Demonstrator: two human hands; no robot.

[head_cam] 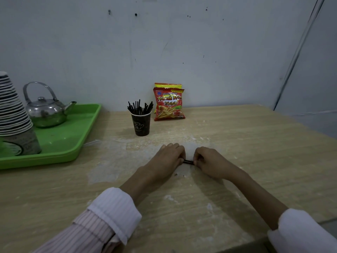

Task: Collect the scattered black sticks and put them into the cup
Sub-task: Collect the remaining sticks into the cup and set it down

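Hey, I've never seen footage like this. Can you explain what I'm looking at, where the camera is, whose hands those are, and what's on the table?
There is no machine here. This is one picture from a camera worn on a person's head, looking forward and down at their own two arms. The left hand and right hand together pinch a small bundle of black sticks low on the wooden table. Farther back stands a dark paper cup that already holds more sticks. Red snack packets lean at the wall just beside it. On the left, a green tray carries a metal kettle and a stack of upturned paper cups.
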